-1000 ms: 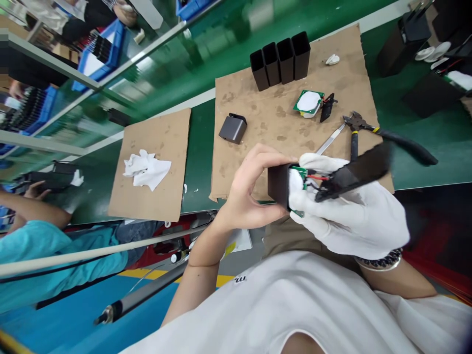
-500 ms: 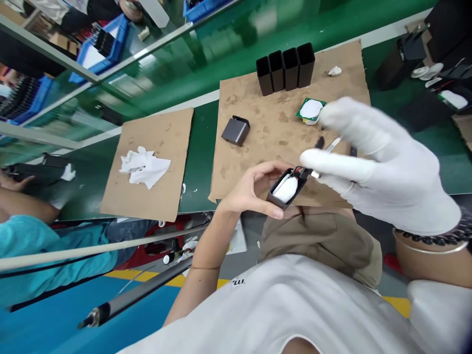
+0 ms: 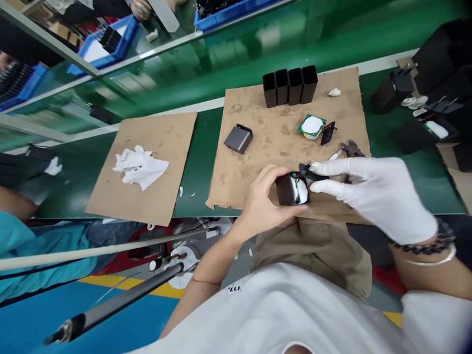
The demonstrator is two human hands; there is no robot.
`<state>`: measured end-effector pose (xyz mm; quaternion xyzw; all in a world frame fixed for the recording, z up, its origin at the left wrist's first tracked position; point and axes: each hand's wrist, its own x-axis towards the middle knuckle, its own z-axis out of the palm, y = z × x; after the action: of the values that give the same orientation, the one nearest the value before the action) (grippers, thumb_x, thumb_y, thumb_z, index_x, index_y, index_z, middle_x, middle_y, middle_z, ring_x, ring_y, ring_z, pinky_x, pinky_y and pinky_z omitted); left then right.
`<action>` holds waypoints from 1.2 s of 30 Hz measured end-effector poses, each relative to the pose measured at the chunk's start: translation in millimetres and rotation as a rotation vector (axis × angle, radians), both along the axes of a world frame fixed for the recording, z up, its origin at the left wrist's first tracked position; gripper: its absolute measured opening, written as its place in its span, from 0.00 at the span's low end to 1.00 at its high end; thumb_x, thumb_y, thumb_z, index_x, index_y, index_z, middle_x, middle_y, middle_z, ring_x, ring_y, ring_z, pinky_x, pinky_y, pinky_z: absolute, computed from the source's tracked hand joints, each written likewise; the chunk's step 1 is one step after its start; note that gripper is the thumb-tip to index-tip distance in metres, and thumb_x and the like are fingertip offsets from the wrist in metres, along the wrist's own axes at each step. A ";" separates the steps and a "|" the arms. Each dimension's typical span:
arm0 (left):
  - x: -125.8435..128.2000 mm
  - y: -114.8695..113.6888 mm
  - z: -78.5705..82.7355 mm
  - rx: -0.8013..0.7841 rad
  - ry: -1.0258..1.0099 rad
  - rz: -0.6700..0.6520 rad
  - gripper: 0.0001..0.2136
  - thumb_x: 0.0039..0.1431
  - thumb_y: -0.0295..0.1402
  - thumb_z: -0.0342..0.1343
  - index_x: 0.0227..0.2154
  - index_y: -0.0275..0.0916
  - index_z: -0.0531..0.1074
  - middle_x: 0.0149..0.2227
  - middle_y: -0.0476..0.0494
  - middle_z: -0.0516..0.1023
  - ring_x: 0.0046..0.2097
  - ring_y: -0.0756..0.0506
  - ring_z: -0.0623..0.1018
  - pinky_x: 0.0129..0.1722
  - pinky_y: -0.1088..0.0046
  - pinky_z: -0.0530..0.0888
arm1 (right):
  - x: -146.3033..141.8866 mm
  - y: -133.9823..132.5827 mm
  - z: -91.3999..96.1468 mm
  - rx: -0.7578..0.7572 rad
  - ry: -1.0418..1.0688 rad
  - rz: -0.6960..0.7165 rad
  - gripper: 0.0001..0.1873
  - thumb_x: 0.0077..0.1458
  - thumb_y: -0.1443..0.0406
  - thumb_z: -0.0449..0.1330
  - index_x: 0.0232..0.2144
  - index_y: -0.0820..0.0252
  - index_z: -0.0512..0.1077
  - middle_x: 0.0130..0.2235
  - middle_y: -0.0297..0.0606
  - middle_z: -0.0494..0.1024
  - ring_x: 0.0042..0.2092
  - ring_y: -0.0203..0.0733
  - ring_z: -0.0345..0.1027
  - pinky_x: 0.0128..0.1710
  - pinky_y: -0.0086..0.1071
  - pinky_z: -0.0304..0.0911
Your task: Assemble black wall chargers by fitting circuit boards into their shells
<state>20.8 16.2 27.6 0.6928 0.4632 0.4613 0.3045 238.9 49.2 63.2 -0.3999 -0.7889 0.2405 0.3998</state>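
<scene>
My bare left hand [image 3: 263,201] is wrapped round a black rectangular housing [image 3: 284,191], its open end turned to the right. Inside it a white padded part [image 3: 300,191] and some green show. My white-gloved right hand [image 3: 372,191] pinches a small black end piece [image 3: 309,173] at the housing's opening, with wires running inside. Farther back on the cardboard lies a green circuit board [image 3: 301,129] with a white pad on top, wired to a small black plate [image 3: 328,132]. Pliers [image 3: 352,149] lie beyond my right hand.
Several empty black sleeves [image 3: 291,87] stand at the back of the cardboard [image 3: 265,142]. A grey box-shaped device [image 3: 239,138] lies at left. White crumpled cloth [image 3: 140,166] rests on another cardboard sheet. More black housings [image 3: 420,130] crowd the right; a person's teal sleeve [image 3: 22,250] is far left.
My right hand has come down and nearer the housing, uncovering the pliers and black plate. My left hand has turned the housing so its opening faces right.
</scene>
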 end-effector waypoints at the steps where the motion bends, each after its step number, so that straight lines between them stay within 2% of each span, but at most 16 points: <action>1: 7.9 -0.6 -4.3 0.088 0.045 0.093 0.25 0.49 0.35 0.75 0.48 0.40 0.73 0.45 0.41 0.78 0.48 0.42 0.79 0.48 0.67 0.78 | -6.0 -5.2 -1.4 0.017 -0.005 -0.068 0.08 0.60 0.63 0.69 0.41 0.57 0.83 0.43 0.34 0.87 0.41 0.45 0.84 0.45 0.33 0.80; 3: 23.4 -0.2 -14.8 0.199 0.103 0.245 0.22 0.50 0.30 0.71 0.47 0.41 0.71 0.44 0.44 0.77 0.47 0.43 0.79 0.47 0.68 0.77 | -18.5 -14.2 -5.5 0.101 -0.076 -0.196 0.09 0.60 0.65 0.69 0.43 0.61 0.83 0.43 0.38 0.87 0.42 0.46 0.84 0.44 0.34 0.78; 6: 41.5 2.1 -28.1 0.262 0.135 0.386 0.19 0.51 0.27 0.66 0.46 0.42 0.69 0.43 0.44 0.76 0.46 0.43 0.78 0.45 0.68 0.77 | -34.3 -23.1 -10.0 0.161 -0.226 -0.337 0.07 0.62 0.65 0.66 0.40 0.64 0.82 0.40 0.42 0.87 0.38 0.46 0.83 0.38 0.34 0.75; 10: 51.8 2.5 -32.3 0.265 0.115 0.450 0.14 0.57 0.28 0.61 0.45 0.42 0.68 0.42 0.44 0.74 0.46 0.44 0.78 0.45 0.68 0.76 | -49.5 -31.6 -6.0 0.093 -0.486 -0.430 0.11 0.67 0.63 0.60 0.38 0.59 0.81 0.37 0.40 0.87 0.32 0.44 0.80 0.28 0.33 0.65; 13: 50.2 1.3 -32.7 0.133 0.007 0.434 0.11 0.58 0.28 0.60 0.42 0.42 0.67 0.41 0.45 0.73 0.43 0.45 0.76 0.42 0.69 0.75 | -58.7 -35.3 -4.7 0.086 -0.622 -0.408 0.12 0.68 0.65 0.57 0.45 0.61 0.80 0.45 0.44 0.86 0.32 0.46 0.81 0.25 0.34 0.62; 16: 40.5 0.7 -35.5 -0.066 -0.095 0.415 0.13 0.54 0.27 0.62 0.39 0.41 0.66 0.39 0.47 0.72 0.41 0.45 0.75 0.41 0.70 0.73 | -62.6 -31.3 -13.7 0.112 -0.479 -0.298 0.13 0.68 0.66 0.58 0.50 0.60 0.79 0.54 0.46 0.83 0.41 0.47 0.83 0.30 0.33 0.69; 18: 29.2 0.9 -36.4 -0.160 -0.107 0.370 0.16 0.51 0.27 0.65 0.40 0.41 0.66 0.39 0.47 0.73 0.42 0.44 0.75 0.42 0.69 0.73 | -61.0 -24.3 -21.5 0.133 -0.345 -0.217 0.12 0.68 0.65 0.59 0.50 0.59 0.79 0.53 0.45 0.83 0.45 0.47 0.83 0.36 0.32 0.73; 20: 14.7 1.3 -35.0 -0.211 -0.092 0.256 0.19 0.50 0.28 0.67 0.44 0.41 0.68 0.43 0.44 0.75 0.46 0.43 0.77 0.46 0.66 0.74 | -56.9 -16.0 -25.4 0.135 -0.293 -0.149 0.11 0.67 0.65 0.59 0.48 0.60 0.80 0.48 0.42 0.86 0.44 0.46 0.83 0.38 0.33 0.74; 22: -0.5 1.5 -31.9 -0.216 -0.070 0.127 0.21 0.53 0.28 0.68 0.49 0.41 0.69 0.49 0.41 0.77 0.51 0.41 0.77 0.52 0.63 0.75 | -52.6 -9.5 -23.9 0.115 -0.319 -0.104 0.10 0.66 0.65 0.59 0.45 0.59 0.80 0.43 0.40 0.87 0.40 0.47 0.83 0.36 0.34 0.74; 25: -17.7 0.5 -27.4 -0.180 -0.046 0.045 0.21 0.59 0.30 0.66 0.54 0.42 0.70 0.53 0.40 0.77 0.55 0.41 0.78 0.57 0.61 0.75 | -50.2 -7.0 -17.9 0.113 -0.403 -0.067 0.09 0.65 0.65 0.59 0.43 0.56 0.80 0.42 0.38 0.87 0.36 0.47 0.83 0.32 0.36 0.73; 29: -22.7 -2.5 -26.1 -0.133 -0.004 0.062 0.17 0.61 0.30 0.64 0.53 0.42 0.72 0.53 0.40 0.79 0.55 0.41 0.79 0.57 0.61 0.76 | -53.7 -10.3 -19.5 0.167 -0.502 -0.097 0.14 0.64 0.65 0.60 0.51 0.57 0.77 0.52 0.41 0.84 0.35 0.48 0.83 0.28 0.38 0.71; 32: -20.8 -3.3 -27.6 -0.164 -0.075 0.100 0.14 0.63 0.33 0.64 0.50 0.41 0.74 0.51 0.39 0.80 0.54 0.41 0.80 0.57 0.62 0.77 | -51.7 -8.7 -22.1 0.201 -0.437 -0.099 0.12 0.65 0.67 0.58 0.49 0.57 0.77 0.49 0.38 0.85 0.39 0.46 0.84 0.33 0.36 0.74; 36: -27.9 -2.1 -28.9 -0.224 -0.222 0.225 0.12 0.63 0.34 0.64 0.48 0.39 0.75 0.48 0.39 0.81 0.52 0.44 0.82 0.57 0.65 0.78 | -43.9 -9.5 -12.3 0.257 -0.247 -0.121 0.10 0.64 0.65 0.64 0.48 0.54 0.76 0.46 0.36 0.86 0.43 0.45 0.84 0.40 0.33 0.77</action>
<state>-7.1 14.1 -1.2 0.5434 0.5496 0.5116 0.3754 195.0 39.7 50.9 -0.4189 -0.8306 0.0625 0.3615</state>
